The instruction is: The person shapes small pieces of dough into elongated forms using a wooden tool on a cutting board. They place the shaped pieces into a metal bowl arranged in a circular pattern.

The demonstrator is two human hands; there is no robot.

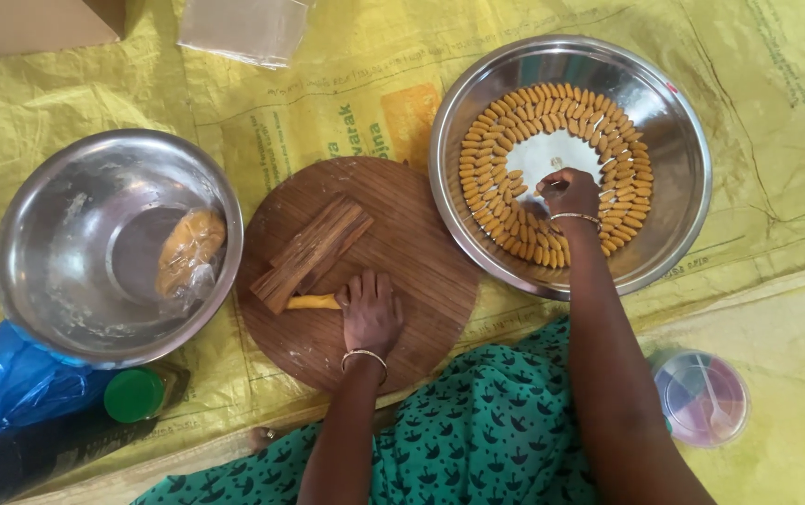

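Note:
My left hand (370,310) rests on the round wooden board (421,262), its fingers on a short roll of yellow dough (312,302). Just above the roll lies a ridged wooden block (311,251). My right hand (568,194) reaches into the wide steel plate (678,159), fingertips pinched together at the inner edge of a ring of several small yellow dough pieces (619,178). Whether a piece is between those fingertips is hidden. Each wrist wears a thin bangle.
A steel bowl (57,234) at the left holds a lump of dough wrapped in plastic (189,249). Below it are a blue plastic bag (10,383) and a dark bottle with a green cap (134,395). A small clear lidded container (702,397) sits at the lower right. Yellow sheeting (776,281) covers the floor.

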